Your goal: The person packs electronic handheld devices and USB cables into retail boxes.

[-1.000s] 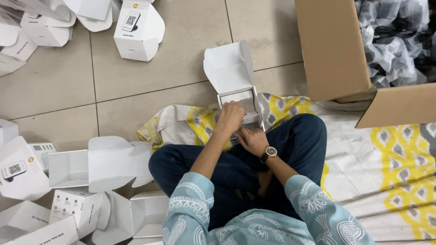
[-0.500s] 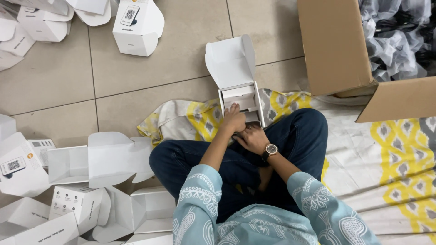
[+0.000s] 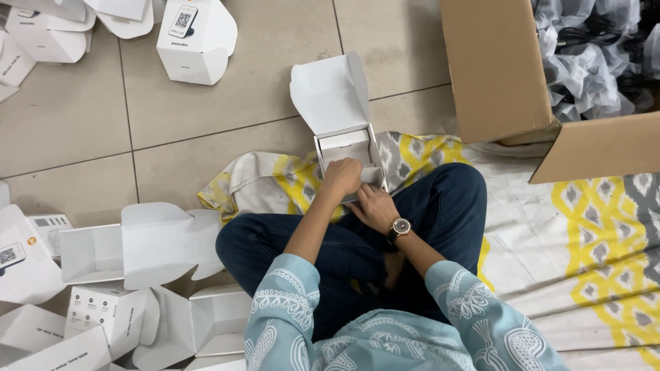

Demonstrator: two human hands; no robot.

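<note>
I sit cross-legged on a patterned cloth. A small white cardboard box (image 3: 347,141) stands open in front of my knees, with its lid (image 3: 328,93) tipped up and back. My left hand (image 3: 342,177) is curled over the box's near edge, its fingers reaching inside. Just below and to the right, my right hand (image 3: 375,206), with a watch (image 3: 400,227) on its wrist, holds the box's near right corner. What lies inside the box under my fingers is hidden.
Several open white boxes (image 3: 137,240) lie in a heap on the tiled floor at the left, with more at the top left (image 3: 196,41). A big brown carton (image 3: 498,69) holding grey wrapped bundles (image 3: 584,62) stands at the top right. The yellow and grey cloth (image 3: 591,227) spreads to the right.
Both hands stay at the near edge of the open box, and the left hand has shifted slightly. The view has drifted a little.
</note>
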